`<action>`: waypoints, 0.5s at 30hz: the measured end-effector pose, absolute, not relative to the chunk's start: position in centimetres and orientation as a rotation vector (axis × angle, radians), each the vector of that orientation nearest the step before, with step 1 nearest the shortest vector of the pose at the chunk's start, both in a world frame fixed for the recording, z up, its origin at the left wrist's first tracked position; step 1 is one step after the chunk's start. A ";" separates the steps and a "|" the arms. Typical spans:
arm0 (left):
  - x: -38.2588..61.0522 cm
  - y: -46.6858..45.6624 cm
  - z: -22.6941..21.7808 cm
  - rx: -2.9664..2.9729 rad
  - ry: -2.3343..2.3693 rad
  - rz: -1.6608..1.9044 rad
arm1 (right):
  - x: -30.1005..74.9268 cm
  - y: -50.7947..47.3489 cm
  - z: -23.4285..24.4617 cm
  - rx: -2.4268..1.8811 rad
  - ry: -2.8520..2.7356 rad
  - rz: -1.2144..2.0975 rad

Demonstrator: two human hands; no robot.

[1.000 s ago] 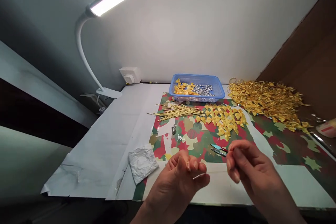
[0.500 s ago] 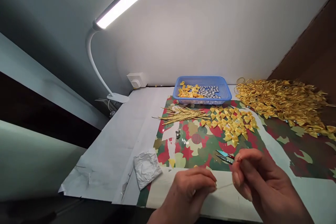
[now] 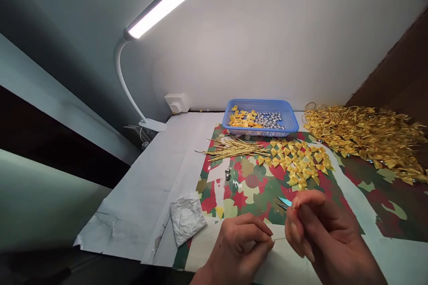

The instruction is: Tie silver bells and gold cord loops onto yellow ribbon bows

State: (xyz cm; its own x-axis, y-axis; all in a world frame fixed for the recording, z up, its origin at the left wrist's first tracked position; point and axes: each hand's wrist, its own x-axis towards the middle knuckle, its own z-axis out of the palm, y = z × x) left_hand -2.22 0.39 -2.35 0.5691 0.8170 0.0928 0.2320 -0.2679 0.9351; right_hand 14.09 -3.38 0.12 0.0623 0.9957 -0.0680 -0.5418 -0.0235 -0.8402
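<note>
Between my hands runs a short length of thin pale cord (image 3: 278, 238). My left hand (image 3: 242, 245) pinches one end of it between thumb and forefinger, low over the near edge of the table. My right hand (image 3: 323, 227) is closed, its curled fingers meeting the cord's other side; whatever the thumb and forefinger pinch is too small to make out. Just beyond the right fingertips are the blades of thread snips (image 3: 283, 202), the rest hidden behind that hand. Further off lie yellow ribbon bows (image 3: 296, 160), a bundle of gold cords (image 3: 236, 149) and a few silver bells (image 3: 228, 174).
A blue basket (image 3: 228, 129) at the wall holds more bows and silver bells. A large heap of gold-corded bows (image 3: 368, 140) lies at the right. Crumpled white paper (image 3: 187, 220) is at the front left. A white lamp (image 3: 122, 78) leans over the table.
My right hand has moved slightly left, toward my left hand, covering more of the snips. The visible stretch of cord is shorter. The view has shifted a little.
</note>
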 end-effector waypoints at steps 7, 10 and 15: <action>-2.6 0.6 -2.5 1.539 0.949 0.819 | 13.1 -3.8 1.1 -0.897 -0.546 1.490; -2.6 0.7 -2.5 1.573 0.958 0.844 | 12.8 -3.8 1.3 -0.897 -0.538 1.510; -2.7 0.5 -2.6 1.553 0.988 0.867 | 12.3 -3.9 1.6 -0.920 -0.528 1.542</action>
